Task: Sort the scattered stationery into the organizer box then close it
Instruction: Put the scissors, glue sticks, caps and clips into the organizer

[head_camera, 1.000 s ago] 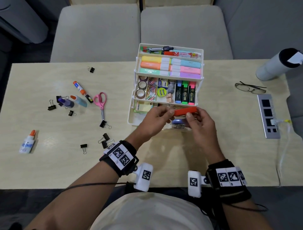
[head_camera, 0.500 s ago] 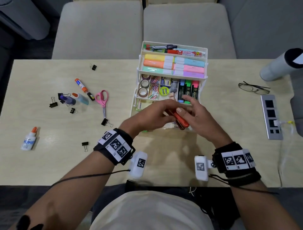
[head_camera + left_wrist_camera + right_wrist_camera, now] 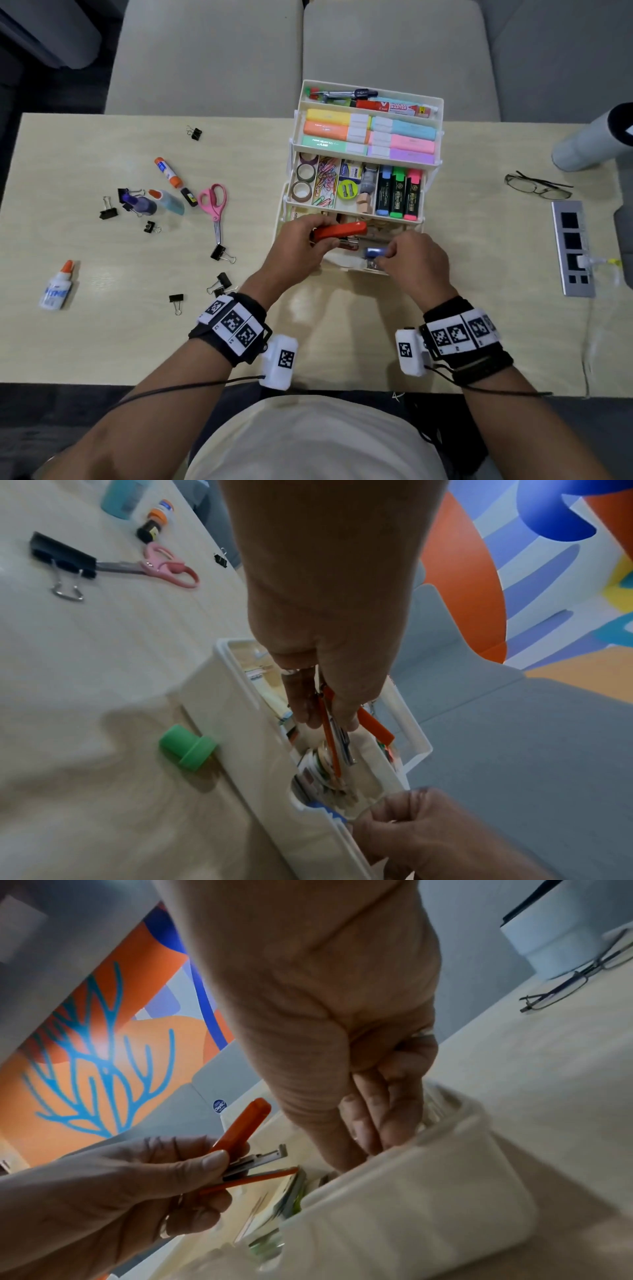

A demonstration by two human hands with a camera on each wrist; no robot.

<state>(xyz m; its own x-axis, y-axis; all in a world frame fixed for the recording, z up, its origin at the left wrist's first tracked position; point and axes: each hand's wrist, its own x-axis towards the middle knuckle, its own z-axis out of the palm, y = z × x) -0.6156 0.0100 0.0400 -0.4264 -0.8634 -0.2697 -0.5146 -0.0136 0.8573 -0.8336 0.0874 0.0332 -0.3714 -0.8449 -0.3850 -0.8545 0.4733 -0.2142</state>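
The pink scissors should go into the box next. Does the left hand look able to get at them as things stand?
Probably not straight away: the left hand grips the orange stapler over the organizer box. The pink scissors lie uncovered on the table to its left, a black binder clip at their tip.

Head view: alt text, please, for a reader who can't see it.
Over the bottom tray of an open tiered organizer box, the left hand grips an orange stapler and the right hand pinches a small blue item. Pink scissors, glue and binder clips lie scattered on the table.
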